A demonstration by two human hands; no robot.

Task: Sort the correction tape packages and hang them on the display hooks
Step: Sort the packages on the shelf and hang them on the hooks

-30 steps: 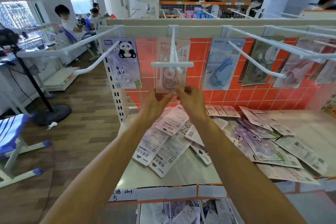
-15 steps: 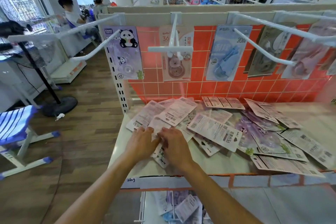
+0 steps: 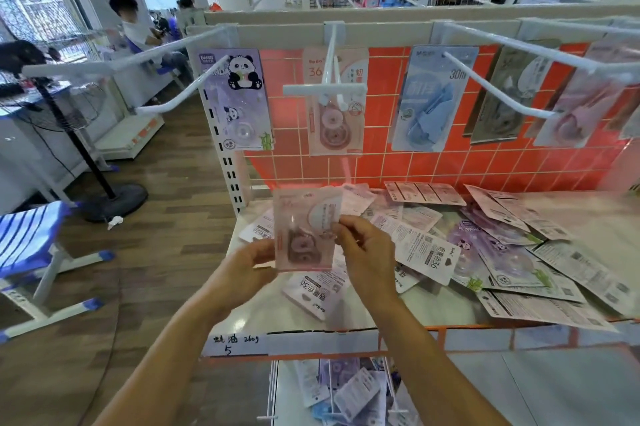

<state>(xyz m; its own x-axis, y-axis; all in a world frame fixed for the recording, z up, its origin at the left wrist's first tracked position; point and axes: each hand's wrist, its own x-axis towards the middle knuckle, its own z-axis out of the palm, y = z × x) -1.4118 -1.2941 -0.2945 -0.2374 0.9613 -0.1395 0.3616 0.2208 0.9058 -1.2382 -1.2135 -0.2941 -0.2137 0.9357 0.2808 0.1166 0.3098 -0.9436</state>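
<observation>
Glossy clear-plastic pink package (image 3: 306,231), white-coated metal hooks (image 3: 325,90), glossy orange tiled backboard (image 3: 381,162), wood-look floor (image 3: 156,252)

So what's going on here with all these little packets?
A person is sorting correction tape packages onto display hooks. The left hand and right hand have a pink package in their grip, upright above the shelf, where a loose pile of packages lies. A matching package hangs on the middle hook, between a panda package and a blue package.

Centre hook (image 3: 325,90) crossbar overhead; gap beneath open (shelf (image 3: 595,218) littered).
</observation>
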